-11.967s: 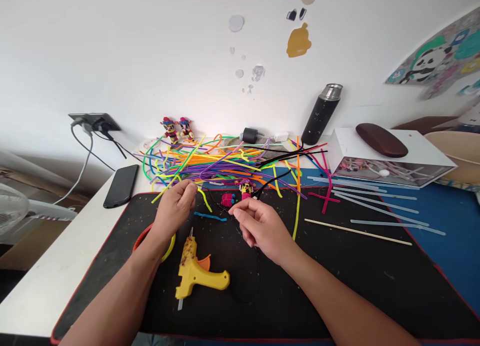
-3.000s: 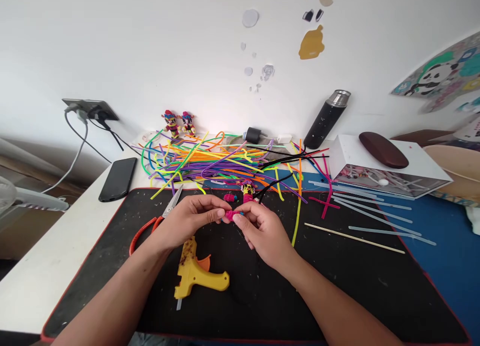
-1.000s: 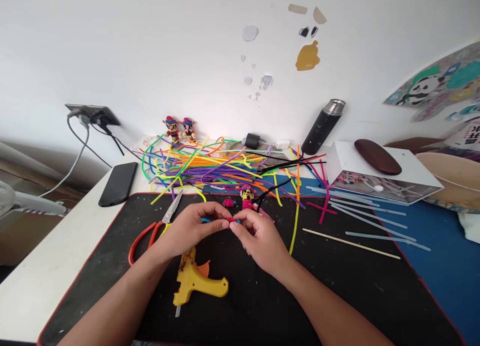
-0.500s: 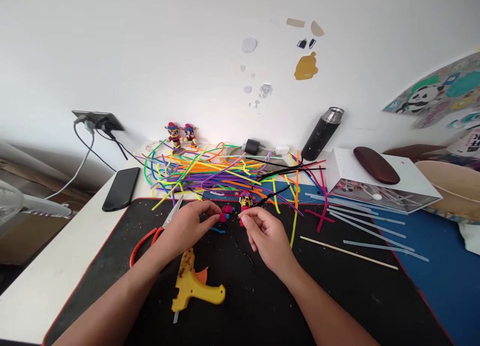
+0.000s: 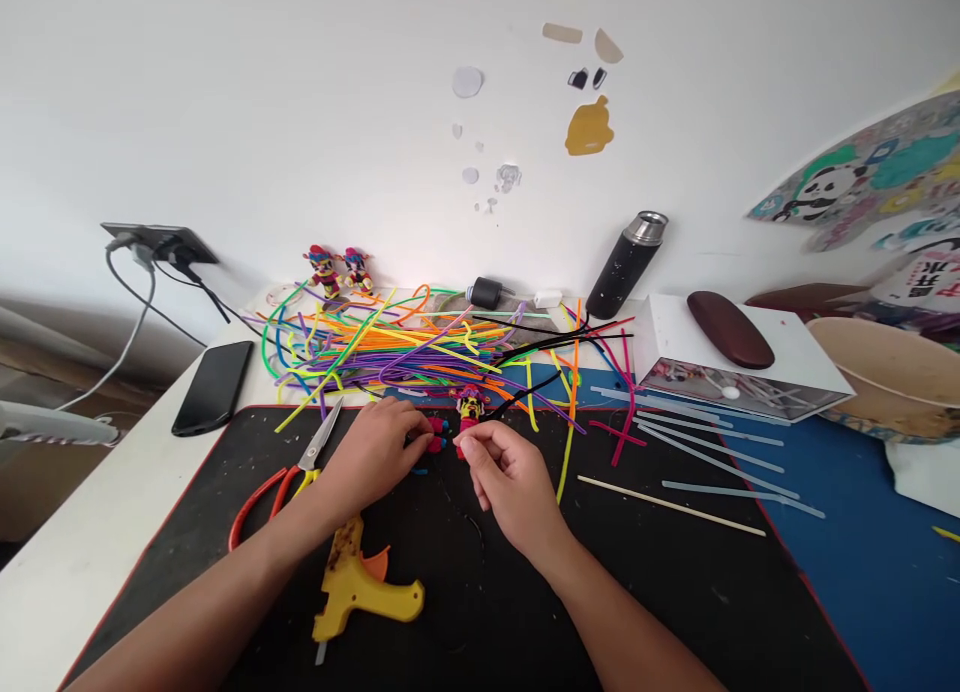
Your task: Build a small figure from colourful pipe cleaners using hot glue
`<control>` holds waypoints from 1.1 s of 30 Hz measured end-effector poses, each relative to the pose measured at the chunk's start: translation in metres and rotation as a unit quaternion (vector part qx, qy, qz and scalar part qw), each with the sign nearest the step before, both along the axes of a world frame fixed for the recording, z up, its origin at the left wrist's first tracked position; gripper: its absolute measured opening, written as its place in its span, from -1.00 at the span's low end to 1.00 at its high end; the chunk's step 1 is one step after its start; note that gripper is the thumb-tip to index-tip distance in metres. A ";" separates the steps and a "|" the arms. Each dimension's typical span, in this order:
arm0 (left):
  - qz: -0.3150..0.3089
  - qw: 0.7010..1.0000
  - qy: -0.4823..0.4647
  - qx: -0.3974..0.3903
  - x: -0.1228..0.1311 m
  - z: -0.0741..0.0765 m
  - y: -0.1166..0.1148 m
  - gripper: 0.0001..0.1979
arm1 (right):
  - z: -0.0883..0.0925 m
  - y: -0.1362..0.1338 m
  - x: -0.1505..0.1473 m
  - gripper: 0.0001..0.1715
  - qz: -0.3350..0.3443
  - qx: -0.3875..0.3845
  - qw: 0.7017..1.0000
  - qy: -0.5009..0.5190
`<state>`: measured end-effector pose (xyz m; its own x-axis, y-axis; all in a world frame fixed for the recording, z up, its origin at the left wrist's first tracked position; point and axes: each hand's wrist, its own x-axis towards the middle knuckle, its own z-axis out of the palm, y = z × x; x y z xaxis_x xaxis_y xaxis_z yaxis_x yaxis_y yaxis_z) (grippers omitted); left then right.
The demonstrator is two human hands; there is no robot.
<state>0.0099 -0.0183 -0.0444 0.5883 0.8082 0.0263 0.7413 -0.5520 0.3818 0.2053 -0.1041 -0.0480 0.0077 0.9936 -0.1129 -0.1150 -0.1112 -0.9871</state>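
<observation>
A small pipe-cleaner figure (image 5: 471, 404) with a yellow and black face and red body is at the middle of the black mat (image 5: 600, 592). My right hand (image 5: 514, 482) pinches at its lower red body, with thumb and forefinger together. Just left of the figure are two short red pieces with blue ends (image 5: 438, 427). My left hand (image 5: 382, 442) is at these pieces, fingers bent and thumb close to the forefinger; its fingertips partly cover them, and what they grip is hidden. A thin dark strand (image 5: 476, 534) lies on the mat between the hands.
A yellow glue gun (image 5: 367, 587) and open scissors (image 5: 307, 462) lie near my left forearm. Behind is a heap of coloured pipe cleaners (image 5: 390, 347), with two finished figures (image 5: 322, 272) beyond. Rightward are glue sticks (image 5: 720, 457), a wooden stick (image 5: 667, 505) and a flask (image 5: 626, 267).
The whole view has shifted, so things stand further left. My left hand has turned slightly, its knuckles now more over the fingertips. My right hand keeps its pinch at the figure.
</observation>
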 end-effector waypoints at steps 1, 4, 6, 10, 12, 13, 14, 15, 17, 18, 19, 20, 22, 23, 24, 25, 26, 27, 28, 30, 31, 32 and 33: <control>-0.002 1.000 0.006 0.004 0.000 0.000 0.000 -0.83 | 0.001 0.000 0.000 -0.56 0.001 -0.003 1.000 0.002; -0.004 1.000 0.012 0.004 -0.001 -0.002 0.001 -0.80 | 0.002 0.000 0.000 -0.55 0.001 -0.015 1.000 0.007; -0.002 1.000 0.003 0.000 -0.003 -0.004 0.002 -0.78 | 0.001 0.000 0.000 -0.54 0.001 -0.024 1.000 0.008; 0.002 1.000 -0.025 0.004 -0.006 -0.008 0.004 -0.78 | -0.003 0.002 -0.001 -0.55 0.003 -0.039 0.999 0.004; 0.000 0.999 -0.034 0.005 -0.008 -0.010 0.005 -0.76 | -0.005 0.003 -0.001 -0.56 0.000 -0.046 0.999 0.008; -0.001 0.999 -0.036 0.008 -0.009 -0.011 0.005 -0.76 | -0.006 0.005 -0.002 -0.56 -0.002 -0.051 0.999 0.011; -0.004 0.999 -0.040 0.010 -0.010 -0.012 0.006 -0.75 | -0.008 0.006 -0.002 -0.56 -0.007 -0.057 0.998 0.016; -0.005 0.999 -0.044 0.010 -0.011 -0.012 0.006 -0.74 | -0.009 0.007 -0.002 -0.56 -0.009 -0.062 0.998 0.021; -0.005 0.998 -0.055 0.008 -0.013 -0.014 0.007 -0.73 | -0.012 0.008 -0.003 -0.55 -0.015 -0.067 0.997 0.028; -0.004 0.998 -0.062 0.005 -0.014 -0.014 0.006 -0.72 | -0.013 0.008 -0.003 -0.55 -0.016 -0.066 0.997 0.029; -0.002 0.998 -0.070 0.002 -0.015 -0.014 0.006 -0.72 | -0.013 0.008 -0.004 -0.54 -0.015 -0.063 0.997 0.029; 0.001 0.997 -0.079 -0.001 -0.016 -0.013 0.006 -0.72 | -0.013 0.008 -0.005 -0.54 -0.013 -0.060 0.998 0.028; 0.008 0.995 -0.104 -0.006 -0.017 -0.010 0.006 -0.70 | -0.013 0.007 -0.006 -0.55 -0.004 -0.052 0.998 0.021; 0.014 0.993 -0.120 -0.007 -0.018 -0.007 0.007 -0.69 | -0.013 0.006 -0.007 -0.56 0.003 -0.050 0.999 0.017; 0.023 0.990 -0.137 -0.005 -0.019 -0.005 0.008 -0.68 | -0.012 0.005 -0.008 -0.56 0.011 -0.049 0.999 0.011; 0.036 0.987 -0.154 -0.002 -0.019 -0.002 0.009 -0.68 | -0.012 0.004 -0.009 -0.56 0.020 -0.049 0.999 0.005; 0.053 0.984 -0.169 0.004 -0.020 0.000 0.010 -0.69 | -0.012 0.002 -0.010 -0.56 0.027 -0.049 0.998 -0.001; 0.072 0.981 -0.181 0.010 -0.021 0.002 0.011 -0.70 | -0.012 0.001 -0.012 -0.56 0.033 -0.050 0.998 -0.007; 0.091 0.977 -0.191 0.015 -0.022 0.003 0.011 -0.71 | -0.012 -0.001 -0.013 -0.57 0.037 -0.049 0.998 -0.013; 0.123 0.971 -0.205 0.018 -0.023 0.005 0.012 -0.72 | -0.014 -0.003 -0.016 -0.58 0.044 -0.045 0.998 -0.021; 0.134 0.968 -0.210 0.017 -0.024 0.005 0.012 -0.72 | -0.015 -0.004 -0.016 -0.59 0.046 -0.042 0.998 -0.024; 0.144 0.966 -0.214 0.016 -0.024 0.005 0.012 -0.72 | -0.015 -0.005 -0.017 -0.60 0.048 -0.039 0.998 -0.028; 0.152 0.964 -0.217 0.017 -0.024 0.004 0.011 -0.71 | -0.015 -0.005 -0.017 -0.60 0.048 -0.036 0.998 -0.032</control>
<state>-0.0143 -0.0068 -0.0404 0.2517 0.9359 0.2464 0.6458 -0.3521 0.6775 0.1882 -0.1092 -0.0635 -0.0771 0.9796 -0.1855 -0.0370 -0.1887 -0.9813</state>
